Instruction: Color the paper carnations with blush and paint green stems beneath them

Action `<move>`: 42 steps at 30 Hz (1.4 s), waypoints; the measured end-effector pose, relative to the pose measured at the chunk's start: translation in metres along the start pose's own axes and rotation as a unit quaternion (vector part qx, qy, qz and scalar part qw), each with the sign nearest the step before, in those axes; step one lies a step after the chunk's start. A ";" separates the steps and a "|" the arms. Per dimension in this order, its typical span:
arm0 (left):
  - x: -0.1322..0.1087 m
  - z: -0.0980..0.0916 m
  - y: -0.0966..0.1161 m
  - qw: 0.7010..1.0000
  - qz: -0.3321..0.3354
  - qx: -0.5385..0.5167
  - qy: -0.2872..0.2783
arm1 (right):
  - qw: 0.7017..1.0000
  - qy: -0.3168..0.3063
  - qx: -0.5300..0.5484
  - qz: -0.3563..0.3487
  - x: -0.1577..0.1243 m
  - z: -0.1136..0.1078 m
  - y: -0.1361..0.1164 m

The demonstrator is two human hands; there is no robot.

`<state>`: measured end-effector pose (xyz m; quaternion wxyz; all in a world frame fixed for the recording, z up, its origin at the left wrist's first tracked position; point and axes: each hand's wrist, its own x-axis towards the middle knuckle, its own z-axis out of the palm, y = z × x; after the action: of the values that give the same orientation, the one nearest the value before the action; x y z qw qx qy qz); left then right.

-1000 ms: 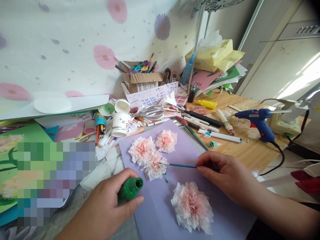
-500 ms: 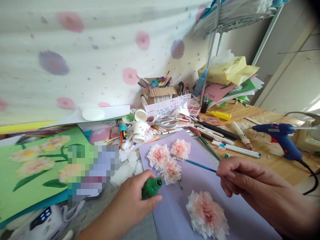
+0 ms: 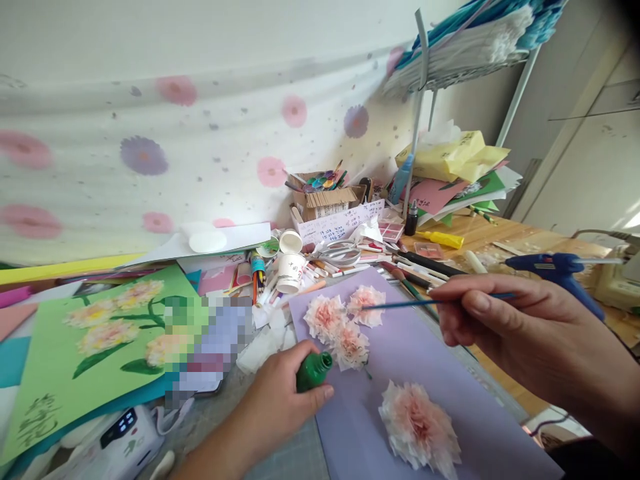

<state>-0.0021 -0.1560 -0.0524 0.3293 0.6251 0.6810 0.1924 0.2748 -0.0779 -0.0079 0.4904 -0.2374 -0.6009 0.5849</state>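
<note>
My left hand point(image 3: 280, 400) is wrapped round a small green paint bottle point(image 3: 313, 371) with its cap off, at the left edge of a lilac paper sheet point(image 3: 425, 367). My right hand point(image 3: 505, 327) pinches a thin blue-handled paintbrush point(image 3: 415, 303), lifted above the sheet, its tip pointing left over the paper flowers. Three pink tissue flowers point(image 3: 340, 323) cluster on the upper part of the sheet, with a short green stroke below them. A larger pink tissue flower point(image 3: 417, 427) lies lower on the sheet.
A green sheet with painted flowers point(image 3: 95, 340) lies at left, a white device point(image 3: 120, 440) below it. Paper cups point(image 3: 291, 267), scissors point(image 3: 340, 252), pens point(image 3: 425, 263), a cardboard box point(image 3: 325, 197) and stacked papers point(image 3: 450, 173) crowd the back. A blue glue gun point(image 3: 555, 267) stands at right.
The view has tilted up and left, showing more wall and the green sheet. My right hand has lifted the brush off the flowers and higher. My left hand keeps the bottle.
</note>
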 end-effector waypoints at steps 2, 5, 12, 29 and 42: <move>-0.001 -0.001 0.002 1.000 -0.002 0.000 0.003 | 1.000 -0.002 -0.024 0.005 0.000 0.002 0.000; -0.003 -0.001 0.004 1.000 -0.003 0.002 0.002 | 0.998 0.004 -0.066 -0.005 -0.002 0.006 0.001; -0.005 -0.001 0.005 1.000 0.001 0.004 -0.008 | 0.986 -0.030 -0.166 0.008 -0.001 0.026 -0.008; -0.001 -0.001 0.007 1.000 -0.007 0.023 -0.010 | 0.969 -0.075 -0.234 -0.023 0.012 0.021 0.003; 0.000 0.001 -0.002 0.999 -0.022 0.029 -0.035 | 0.987 0.037 -0.099 0.123 0.030 -0.021 0.038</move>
<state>-0.0030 -0.1561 -0.0543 0.3389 0.6254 0.6882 0.1428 0.2694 -0.0346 -0.0373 0.4108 -0.3787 -0.6032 0.5692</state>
